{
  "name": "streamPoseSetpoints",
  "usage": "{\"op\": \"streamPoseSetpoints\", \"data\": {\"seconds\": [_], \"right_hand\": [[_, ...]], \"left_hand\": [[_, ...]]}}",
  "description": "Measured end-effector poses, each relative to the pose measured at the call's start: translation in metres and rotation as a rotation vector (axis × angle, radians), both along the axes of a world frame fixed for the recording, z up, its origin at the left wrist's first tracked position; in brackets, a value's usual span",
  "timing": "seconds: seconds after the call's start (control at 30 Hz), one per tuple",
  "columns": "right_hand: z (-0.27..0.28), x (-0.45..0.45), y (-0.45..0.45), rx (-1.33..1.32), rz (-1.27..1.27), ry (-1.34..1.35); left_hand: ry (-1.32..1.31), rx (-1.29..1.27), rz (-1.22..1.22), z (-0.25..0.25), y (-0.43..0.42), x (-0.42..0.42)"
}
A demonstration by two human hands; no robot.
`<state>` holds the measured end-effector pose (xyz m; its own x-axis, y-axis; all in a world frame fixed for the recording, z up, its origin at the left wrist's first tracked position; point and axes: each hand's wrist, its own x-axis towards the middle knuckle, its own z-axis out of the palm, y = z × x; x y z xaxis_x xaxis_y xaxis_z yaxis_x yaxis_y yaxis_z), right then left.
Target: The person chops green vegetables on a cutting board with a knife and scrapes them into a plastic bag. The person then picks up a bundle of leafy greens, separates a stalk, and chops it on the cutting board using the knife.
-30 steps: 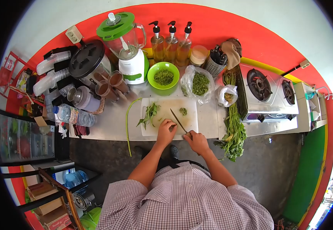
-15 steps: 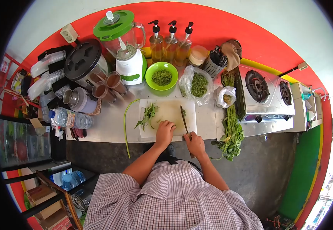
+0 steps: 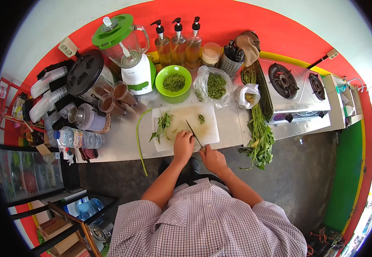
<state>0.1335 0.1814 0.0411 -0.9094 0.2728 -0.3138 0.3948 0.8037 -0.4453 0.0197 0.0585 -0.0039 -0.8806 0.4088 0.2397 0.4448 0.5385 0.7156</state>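
My right hand (image 3: pixel 213 158) is closed round the handle of a knife (image 3: pixel 193 132), whose blade points up and left across the white cutting board (image 3: pixel 209 132). Beside the blade, my left hand (image 3: pixel 183 145) rests over the board's front part with its fingers curled. What those fingers hold, if anything, is hidden. A small heap of chopped greens (image 3: pixel 201 118) lies beyond the knife tip. Green leaves (image 3: pixel 163 125) lie on the board's left part. Along its left edge, a long green stem (image 3: pixel 139 141) hangs over the counter's front.
Behind the board stand a green bowl (image 3: pixel 174 96) of chopped greens and a plastic bag (image 3: pixel 201 83) of more. A leafy bunch (image 3: pixel 261 143) overhangs the counter at right, before the gas stove (image 3: pixel 276 111). A blender (image 3: pixel 138 79), cups (image 3: pixel 112 107) and a water bottle (image 3: pixel 83 139) are leftward.
The knife has swung from near upright to a leftward slant, closer to my left hand. The chopped heap shows more fully beyond it. The whole view has shifted slightly.
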Motion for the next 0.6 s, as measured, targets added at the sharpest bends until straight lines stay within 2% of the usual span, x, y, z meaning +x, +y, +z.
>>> {"op": "streamPoseSetpoints", "data": {"seconds": [0.23, 0.27, 0.33, 0.43, 0.6], "right_hand": [[0.023, 0.015, -0.004, 0.189, 0.082, -0.119], [0.017, 0.02, -0.002, 0.191, 0.087, -0.107], [-0.004, 0.032, -0.002, 0.387, 0.138, -0.086], [-0.019, 0.034, 0.001, 0.444, 0.166, -0.068], [-0.005, 0.018, 0.002, 0.327, 0.201, -0.13]], "left_hand": [[0.028, -0.094, -0.021, 0.004, 0.002, -0.001], [0.017, -0.123, -0.035, 0.004, 0.002, -0.003], [0.021, -0.12, -0.031, 0.003, 0.003, -0.002], [-0.033, -0.072, -0.01, 0.003, 0.004, -0.003], [-0.194, 0.046, 0.07, 0.003, 0.004, -0.003]]}}
